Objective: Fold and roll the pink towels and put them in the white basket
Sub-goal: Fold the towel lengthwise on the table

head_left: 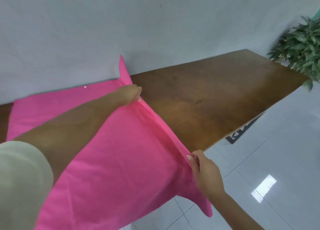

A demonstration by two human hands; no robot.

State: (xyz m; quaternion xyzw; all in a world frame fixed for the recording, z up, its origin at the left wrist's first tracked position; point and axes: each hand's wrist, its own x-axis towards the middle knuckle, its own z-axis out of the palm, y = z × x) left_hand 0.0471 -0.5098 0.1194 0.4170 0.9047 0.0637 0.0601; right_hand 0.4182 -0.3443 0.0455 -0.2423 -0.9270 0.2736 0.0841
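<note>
Sleeve: a pale sleeve [22, 177] fills the lower left corner, blurred and cut off by the frame.
Flat pink cloth [45, 108]: lies on the wooden table [216, 98] by the wall, partly hidden behind the left forearm. I cannot tell whether it is a second towel or part of the held one.
Pink towel [121, 160]: held over the table's near left part, its edge pulled taut between the hands, its bottom cut off by the frame.
Left hand [131, 94]: fingers curled around the far end of that edge, tips buried in the fold.
Right hand [204, 170]: thumb and fingers pinch the near end, and a corner hangs below.
Plant [301, 49]: leafy, beyond the table's far right end, cut off by the frame.
</note>
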